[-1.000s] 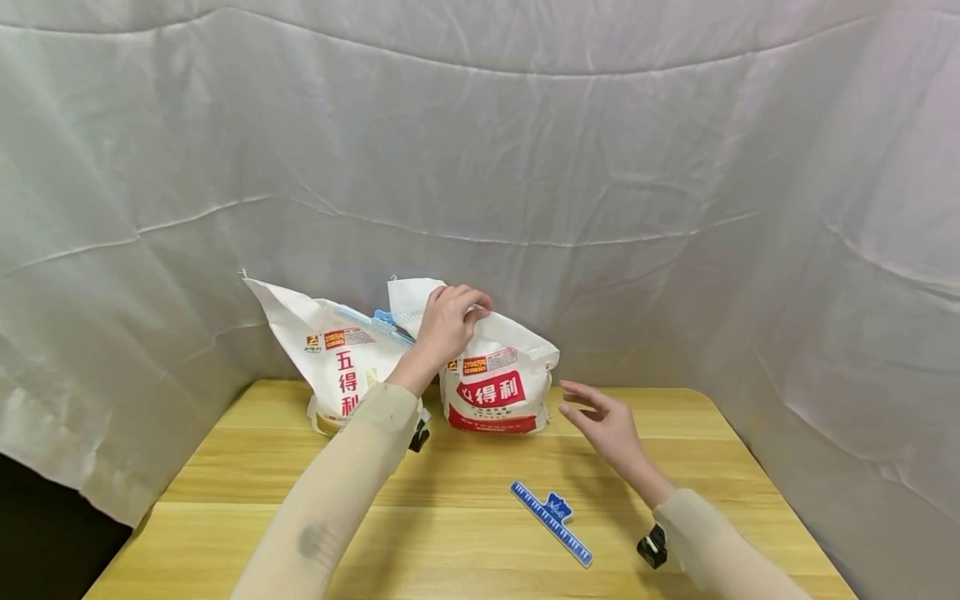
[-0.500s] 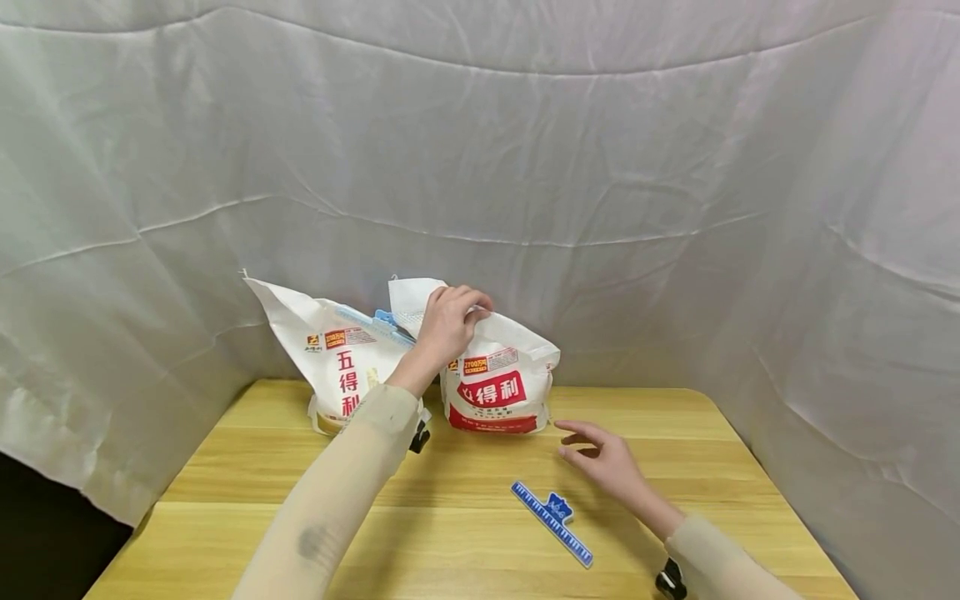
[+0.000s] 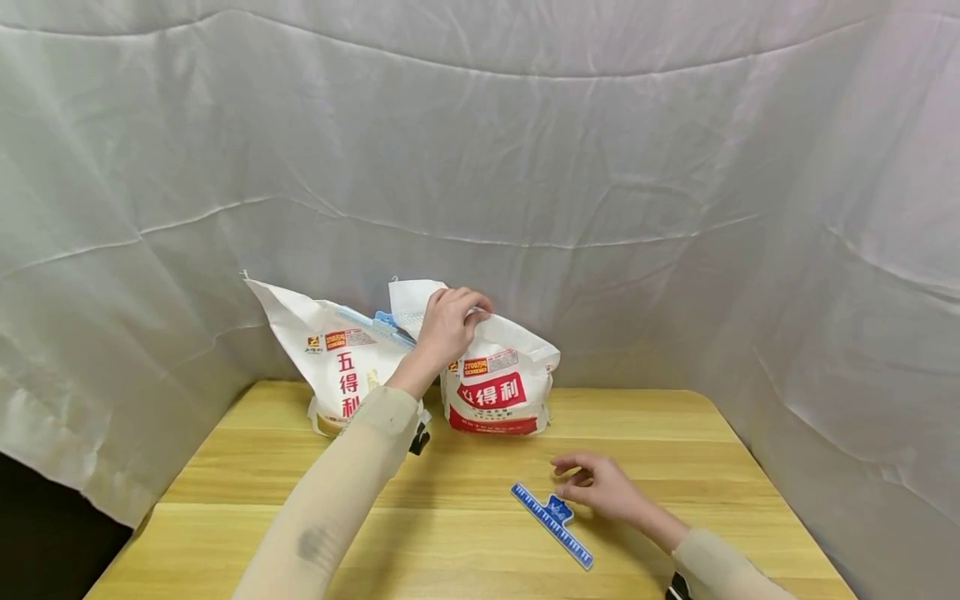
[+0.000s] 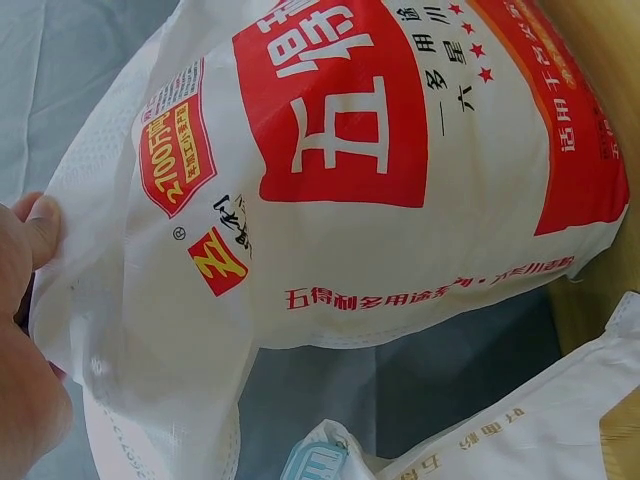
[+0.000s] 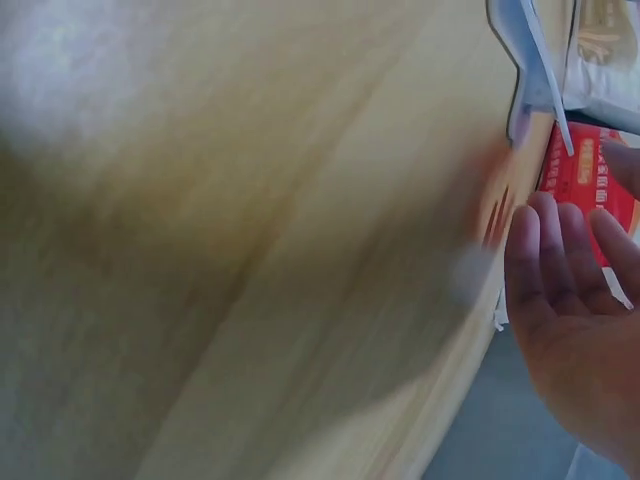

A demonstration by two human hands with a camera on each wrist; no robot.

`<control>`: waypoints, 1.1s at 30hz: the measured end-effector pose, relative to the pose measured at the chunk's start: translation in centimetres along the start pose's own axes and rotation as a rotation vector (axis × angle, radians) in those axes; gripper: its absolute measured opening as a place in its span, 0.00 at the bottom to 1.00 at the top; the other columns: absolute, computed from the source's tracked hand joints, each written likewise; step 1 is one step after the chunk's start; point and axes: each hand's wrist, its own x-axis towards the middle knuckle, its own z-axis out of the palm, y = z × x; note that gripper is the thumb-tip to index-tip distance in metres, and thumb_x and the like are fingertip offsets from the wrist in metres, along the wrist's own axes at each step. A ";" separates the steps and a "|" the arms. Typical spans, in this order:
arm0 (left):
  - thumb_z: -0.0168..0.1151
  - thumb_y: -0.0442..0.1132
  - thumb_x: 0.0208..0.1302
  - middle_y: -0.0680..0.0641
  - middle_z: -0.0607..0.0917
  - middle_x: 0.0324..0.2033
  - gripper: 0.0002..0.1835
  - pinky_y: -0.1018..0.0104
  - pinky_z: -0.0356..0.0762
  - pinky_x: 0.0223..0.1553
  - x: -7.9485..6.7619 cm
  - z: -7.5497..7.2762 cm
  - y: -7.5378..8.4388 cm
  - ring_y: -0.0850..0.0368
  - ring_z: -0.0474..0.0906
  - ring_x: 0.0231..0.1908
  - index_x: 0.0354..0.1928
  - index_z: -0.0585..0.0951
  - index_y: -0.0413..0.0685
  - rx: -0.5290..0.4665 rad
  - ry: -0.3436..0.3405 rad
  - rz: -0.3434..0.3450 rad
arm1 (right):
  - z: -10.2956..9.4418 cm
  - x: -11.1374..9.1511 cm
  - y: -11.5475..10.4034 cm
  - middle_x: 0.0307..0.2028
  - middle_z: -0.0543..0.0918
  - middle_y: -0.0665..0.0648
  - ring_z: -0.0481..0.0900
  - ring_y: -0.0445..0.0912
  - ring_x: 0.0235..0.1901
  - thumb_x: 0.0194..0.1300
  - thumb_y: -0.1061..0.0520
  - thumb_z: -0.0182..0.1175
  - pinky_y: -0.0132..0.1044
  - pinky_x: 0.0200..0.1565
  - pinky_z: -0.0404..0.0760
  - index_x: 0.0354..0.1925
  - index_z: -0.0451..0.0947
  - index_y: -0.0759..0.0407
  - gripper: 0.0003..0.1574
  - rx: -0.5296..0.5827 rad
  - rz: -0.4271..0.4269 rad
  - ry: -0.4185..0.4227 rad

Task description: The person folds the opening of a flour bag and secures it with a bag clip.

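My left hand [image 3: 453, 321] grips the folded top of a white flour bag [image 3: 491, 367] with a red label, which stands at the back of the table. In the left wrist view, the thumb presses on the bag's upper end [image 4: 95, 290]. My right hand [image 3: 603, 486] hovers by the handle of a blue clip [image 3: 553, 521] with a piano-key pattern lying on the table, its fingers loosely bent and holding nothing. The right wrist view has the fingers [image 5: 560, 250] near the clip's edge [image 5: 530, 60].
Left of the gripped bag stands a second flour bag [image 3: 337, 358], its top closed with a light blue clip [image 3: 375, 322]. Both bags are on the wooden table [image 3: 300, 533] near its far edge, before a grey curtain [image 3: 525, 167].
My right hand has come back from beside the bag toward me, down to the blue clip. The left hand keeps its grip on the bag's top, and the bags stay in place.
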 end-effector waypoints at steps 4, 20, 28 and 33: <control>0.66 0.37 0.71 0.50 0.88 0.45 0.04 0.50 0.64 0.70 -0.1 0.0 0.0 0.50 0.81 0.53 0.44 0.87 0.51 -0.002 0.002 0.002 | 0.2 -0.1 0.2 0.48 0.87 0.63 0.84 0.46 0.40 0.63 0.58 0.73 0.31 0.44 0.83 0.58 0.80 0.71 0.28 -0.032 0.003 -0.049; 0.67 0.37 0.71 0.50 0.89 0.44 0.03 0.50 0.65 0.70 -0.2 0.1 0.0 0.50 0.81 0.52 0.43 0.87 0.50 -0.007 0.019 0.014 | 0.6 -0.4 -0.2 0.30 0.82 0.50 0.74 0.37 0.27 0.65 0.56 0.72 0.28 0.27 0.73 0.38 0.85 0.59 0.08 -0.076 0.080 -0.133; 0.67 0.36 0.71 0.50 0.89 0.44 0.03 0.50 0.64 0.70 -0.3 0.1 0.1 0.49 0.81 0.52 0.43 0.87 0.50 -0.015 0.020 0.007 | 0.5 -0.5 -0.6 0.30 0.83 0.52 0.76 0.39 0.26 0.66 0.59 0.71 0.29 0.25 0.77 0.37 0.83 0.62 0.07 -0.030 0.119 -0.128; 0.67 0.36 0.71 0.50 0.89 0.44 0.03 0.50 0.65 0.70 -0.2 0.1 0.0 0.50 0.81 0.52 0.43 0.87 0.50 -0.016 0.023 0.009 | 0.5 -0.5 -0.7 0.30 0.83 0.53 0.78 0.40 0.26 0.66 0.59 0.70 0.30 0.26 0.79 0.37 0.83 0.62 0.07 -0.001 0.125 -0.122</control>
